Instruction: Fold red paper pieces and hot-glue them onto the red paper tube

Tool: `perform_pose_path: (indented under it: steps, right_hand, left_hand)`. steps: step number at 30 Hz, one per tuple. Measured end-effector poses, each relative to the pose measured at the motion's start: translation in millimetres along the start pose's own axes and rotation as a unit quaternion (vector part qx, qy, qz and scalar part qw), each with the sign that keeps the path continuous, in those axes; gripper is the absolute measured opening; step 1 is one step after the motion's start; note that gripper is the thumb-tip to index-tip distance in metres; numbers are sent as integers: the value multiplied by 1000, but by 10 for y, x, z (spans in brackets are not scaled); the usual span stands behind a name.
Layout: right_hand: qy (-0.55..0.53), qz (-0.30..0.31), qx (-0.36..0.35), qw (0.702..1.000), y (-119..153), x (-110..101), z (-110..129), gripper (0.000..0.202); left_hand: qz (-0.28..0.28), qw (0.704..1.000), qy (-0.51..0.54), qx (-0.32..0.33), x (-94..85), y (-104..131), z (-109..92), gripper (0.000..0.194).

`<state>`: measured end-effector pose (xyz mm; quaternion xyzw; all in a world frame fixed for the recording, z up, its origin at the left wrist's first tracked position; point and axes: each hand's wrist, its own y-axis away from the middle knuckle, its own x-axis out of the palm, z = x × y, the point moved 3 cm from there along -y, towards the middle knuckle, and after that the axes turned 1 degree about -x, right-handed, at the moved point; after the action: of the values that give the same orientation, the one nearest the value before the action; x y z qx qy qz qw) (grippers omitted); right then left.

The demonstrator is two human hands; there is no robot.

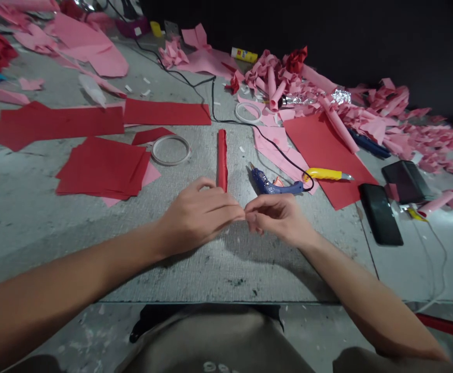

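A narrow red paper roll [222, 158] lies upright in the view on the grey table, its near end reaching my left hand [203, 213]. The fingers of my left hand are pressed together over that end. My right hand [275, 216] is closed in a pinch, its fingertips meeting the fingertips of my left hand. Whatever lies between the fingertips is too small to make out. Just beyond my right hand rests a blue glue gun [269, 184] with a black cord, and a yellow cutter [323, 174] is beside it.
Red paper squares [102, 168] and a grey ring [171, 150] lie to the left. Red strips [168, 112] are behind them. Crumpled pink paper [393, 101] covers the back right. A black phone [381, 214] lies right of a red sheet [323, 150].
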<state>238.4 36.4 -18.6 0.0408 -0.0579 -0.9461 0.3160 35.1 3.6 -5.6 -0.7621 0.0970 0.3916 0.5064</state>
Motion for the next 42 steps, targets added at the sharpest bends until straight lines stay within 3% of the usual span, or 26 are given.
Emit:
perform_pose_path:
  steps: [10, 16, 26, 32, 38, 42]
  right_hand:
    - [33, 3, -18, 999, 3, -20, 37, 11]
    - [116, -22, -99, 988, 28, 13, 49, 6]
    - [138, -30, -131, 981, 46, 28, 69, 8]
    - [139, -16, -136, 981, 45, 30, 47, 9]
    - [126, 46, -122, 983, 117, 100, 82, 9]
    - [83, 18, -102, 991, 88, 13, 68, 10]
  left_hand:
    - [5, 1000, -20, 11, -39, -21, 2, 11]
    - [29, 999, 36, 3, 21, 0, -8, 11]
    - [43, 987, 125, -91, 133, 6, -34, 10]
    - [30, 986, 107, -128, 115, 8, 40, 7]
    - [10, 942, 174, -287, 36, 10, 316, 10]
    - [51, 945, 198, -257, 64, 34, 176, 14]
